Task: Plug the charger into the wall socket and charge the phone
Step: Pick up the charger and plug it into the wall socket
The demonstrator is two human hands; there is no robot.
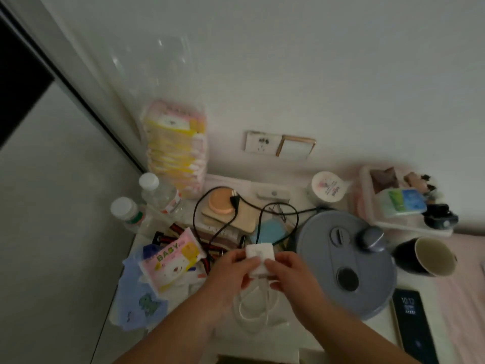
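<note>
Both hands hold a white square charger (259,256) above a cluttered bedside table. My left hand (231,274) grips its left side and my right hand (291,274) its right side. A white cable (253,306) hangs from the charger in loops below the hands. The white wall socket (261,141) is on the wall above the table, with nothing plugged in. The phone (413,324) lies at the lower right with its screen lit and showing the time.
A grey round appliance lid (346,261) sits right of the hands, a dark mug (425,256) beyond it. A black cord with plug (234,202) loops over the table. Wipes pack (172,260), two bottles (160,195), stacked packs (175,148) and a tray (404,206) crowd the table.
</note>
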